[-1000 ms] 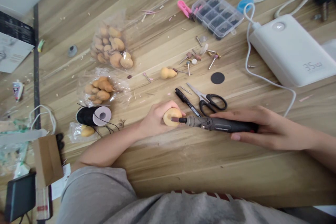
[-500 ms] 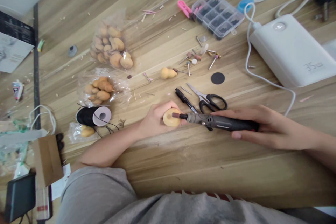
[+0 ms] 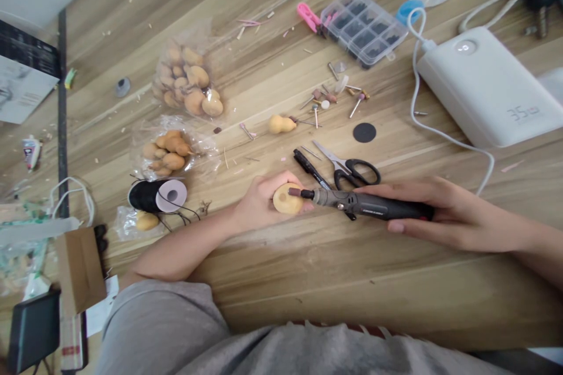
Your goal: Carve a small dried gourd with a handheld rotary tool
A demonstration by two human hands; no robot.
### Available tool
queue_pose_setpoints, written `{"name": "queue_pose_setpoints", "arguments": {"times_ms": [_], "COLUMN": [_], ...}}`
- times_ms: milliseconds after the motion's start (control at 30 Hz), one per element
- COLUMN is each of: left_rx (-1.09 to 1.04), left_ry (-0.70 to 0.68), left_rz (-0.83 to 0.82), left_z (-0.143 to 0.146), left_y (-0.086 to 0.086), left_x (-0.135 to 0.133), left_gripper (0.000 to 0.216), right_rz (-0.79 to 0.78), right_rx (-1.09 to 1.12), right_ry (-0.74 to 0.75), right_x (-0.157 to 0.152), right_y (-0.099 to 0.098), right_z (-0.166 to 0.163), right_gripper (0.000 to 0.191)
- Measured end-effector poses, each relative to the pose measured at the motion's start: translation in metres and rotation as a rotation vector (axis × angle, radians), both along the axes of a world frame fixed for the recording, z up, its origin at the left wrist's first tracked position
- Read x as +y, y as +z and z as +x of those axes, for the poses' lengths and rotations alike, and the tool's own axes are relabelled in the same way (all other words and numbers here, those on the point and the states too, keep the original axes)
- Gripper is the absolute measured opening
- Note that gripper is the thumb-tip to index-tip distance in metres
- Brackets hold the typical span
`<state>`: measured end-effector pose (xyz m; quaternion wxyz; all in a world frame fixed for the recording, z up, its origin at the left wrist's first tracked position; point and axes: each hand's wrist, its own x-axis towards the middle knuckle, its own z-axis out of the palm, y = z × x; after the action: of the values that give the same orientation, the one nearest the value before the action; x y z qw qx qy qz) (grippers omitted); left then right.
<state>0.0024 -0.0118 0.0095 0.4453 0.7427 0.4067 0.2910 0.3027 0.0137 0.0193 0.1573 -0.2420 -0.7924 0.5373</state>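
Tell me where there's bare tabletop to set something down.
The widest bare wood lies between the right hand, with its rotary tool, and the gray shirt. A smaller patch sits between the black disc and the white cable. It's crowded around the loose grinding bits, and on the left around the bagged gourds and thread spool.

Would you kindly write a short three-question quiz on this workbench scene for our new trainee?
1. Multiple choice: what does the right hand hold?
A) a roll of tape
B) a rotary tool
C) a bottle

2. True or false: the left hand holds a pale round piece.

3. Fill in the missing word: beside the black pen lie the black-handled ____.

Key: 1. B; 2. True; 3. scissors.
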Motion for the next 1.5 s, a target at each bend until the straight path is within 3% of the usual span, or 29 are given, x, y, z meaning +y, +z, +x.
{"name": "queue_pose_setpoints", "arguments": {"times_ms": [233,433,600,767,967,1200,1500], "left_rx": [-0.128,-0.031,-0.102,-0.139,-0.041,-0.141,-0.081], "left_ry": [-0.017,-0.010,-0.073,0.007,-0.001,0.032,-0.006], "left_rz": [-0.114,0.007,-0.046,-0.092,-0.034,-0.111,-0.083], "left_z": [-0.0025,-0.0016,-0.0030,-0.0021,-0.0007,-0.0007,-0.0007], "left_y": [-0.0059,-0.0022,-0.0034,-0.0070,-0.0004,-0.0064,-0.0026], "left_x": [-0.0021,-0.0004,0.0001,-0.0021,0.0001,-0.0021,-0.0013], "left_gripper": [0.024,0.022,0.024,0.024,0.021,0.023,0.023], "right_rz": [-0.010,-0.003,-0.007,-0.012,-0.019,-0.035,-0.029], "right_rx": [0.020,0.001,0.016,0.015,0.002,0.009,-0.011], "right_ry": [0.071,-0.009,0.042,0.063,-0.002,0.074,0.038], "right_x": [0.0006,0.0004,0.0009,0.0001,0.0002,0.0009,0.0006], "right_y": [0.0005,-0.0005,0.0008,0.0006,0.0014,0.0009,0.0021], "right_z": [-0.0013,-0.0005,-0.0009,-0.0011,-0.0009,-0.0016,-0.0011], "right_gripper": [0.054,0.057,0.057,0.052,0.057,0.053,0.052]}}
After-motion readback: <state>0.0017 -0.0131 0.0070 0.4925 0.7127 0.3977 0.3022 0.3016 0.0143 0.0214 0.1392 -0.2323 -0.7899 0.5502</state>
